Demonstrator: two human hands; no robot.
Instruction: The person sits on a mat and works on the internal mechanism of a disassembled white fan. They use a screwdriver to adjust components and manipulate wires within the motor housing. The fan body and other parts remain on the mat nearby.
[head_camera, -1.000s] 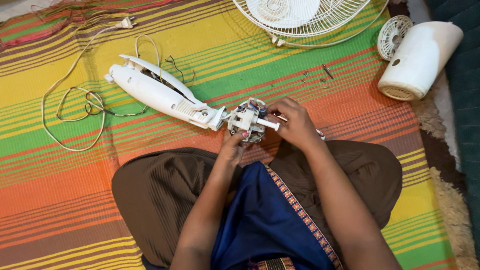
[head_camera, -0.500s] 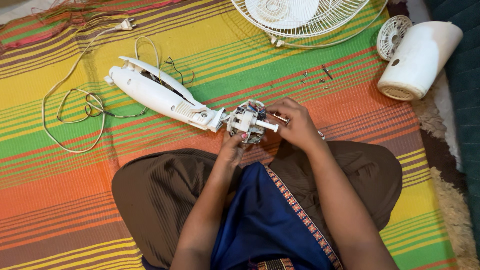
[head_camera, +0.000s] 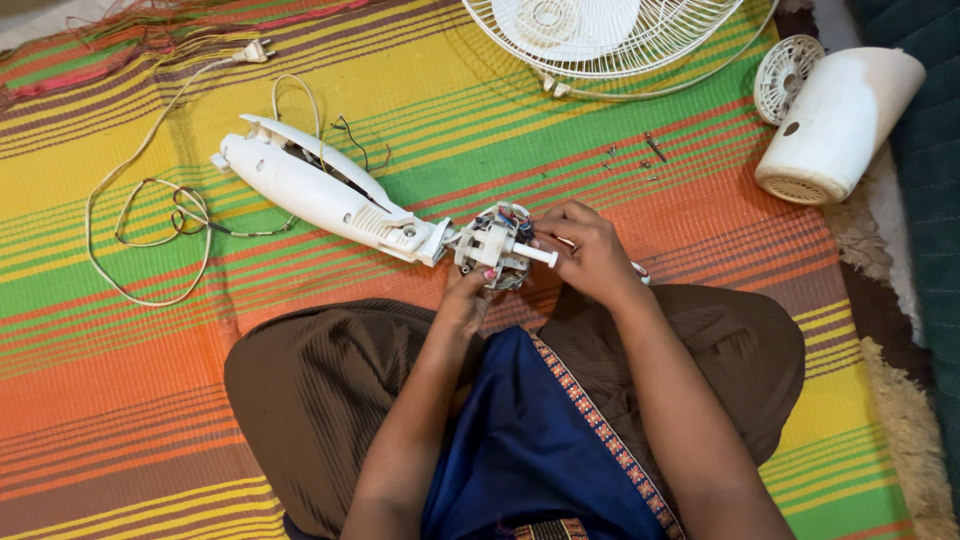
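Observation:
A bare fan motor (head_camera: 492, 245) with a white shaft sticks out from the end of a long white fan neck (head_camera: 320, 190) that lies on the striped mat. My left hand (head_camera: 465, 295) grips the motor from below. My right hand (head_camera: 585, 250) holds it from the right, fingers curled around the shaft end. Thin coloured wires show on top of the motor. A small tool seems to lie under my right hand, mostly hidden.
A white wire fan guard (head_camera: 610, 35) lies at the top. A white motor housing (head_camera: 835, 120) lies at the right with a small round grille (head_camera: 782, 75). Loose screws (head_camera: 630, 155) sit on the mat (head_camera: 120, 400). A white power cord (head_camera: 150, 215) loops at the left.

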